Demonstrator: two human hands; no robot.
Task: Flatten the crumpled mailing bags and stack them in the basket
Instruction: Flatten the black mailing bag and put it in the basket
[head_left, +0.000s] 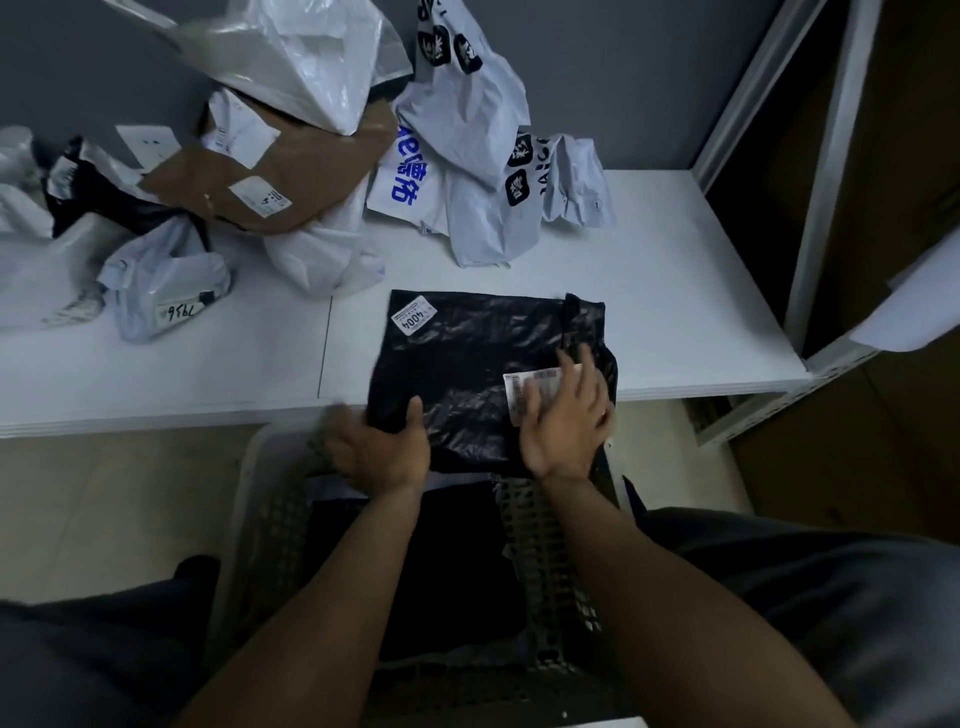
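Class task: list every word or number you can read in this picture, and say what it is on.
"4004": white sticker on the black bag.
"7936": label on the pale grey bag.
"德佑", blue: white bag.
Shipping label under the right hand: blurred.
Stickers on the brown bag: too small.

- Setting: parcel-handling or storage room.
- White worktop (675, 312) set against a plain grey wall (623, 78).
- Slotted steel shelving frame (826, 197) at the right.
- Heap of used courier mailing bags (462, 104) and a brown paper mailer (322, 171), carrying printed shipping labels (260, 195).
- Perforated plastic basket (545, 545) on a pale floor (104, 493).
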